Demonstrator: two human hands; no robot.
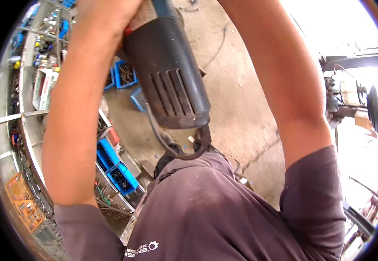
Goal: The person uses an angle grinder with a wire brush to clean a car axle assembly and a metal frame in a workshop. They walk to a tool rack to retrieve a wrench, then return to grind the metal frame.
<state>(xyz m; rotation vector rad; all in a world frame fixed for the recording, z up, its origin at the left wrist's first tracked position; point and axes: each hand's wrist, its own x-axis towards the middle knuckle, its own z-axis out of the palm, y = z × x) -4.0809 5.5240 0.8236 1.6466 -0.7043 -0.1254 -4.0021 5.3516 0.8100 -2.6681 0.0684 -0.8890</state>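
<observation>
A large corded power tool (pixel 165 69) hangs in front of my chest. It has a black housing with several long vent slots and a blue-grey part at its top. Its thick black cord (pixel 156 130) loops from the lower end near my waist. The upper end of the tool runs out of the picture, so its exact kind cannot be told. My left hand (pixel 115 8) is at the top edge, close beside the tool; its fingers are cut off or hidden. My right forearm (pixel 276 56) reaches up past the top edge, and the right hand is out of the picture.
Metal shelving (pixel 24 113) with bottles, boxes and small parts lines the left. Blue bins (pixel 115 167) of metal pieces stand by it, and another blue bin (pixel 125 74) sits on the concrete floor (pixel 223 65). Dark machinery (pixel 349 95) stands at the right.
</observation>
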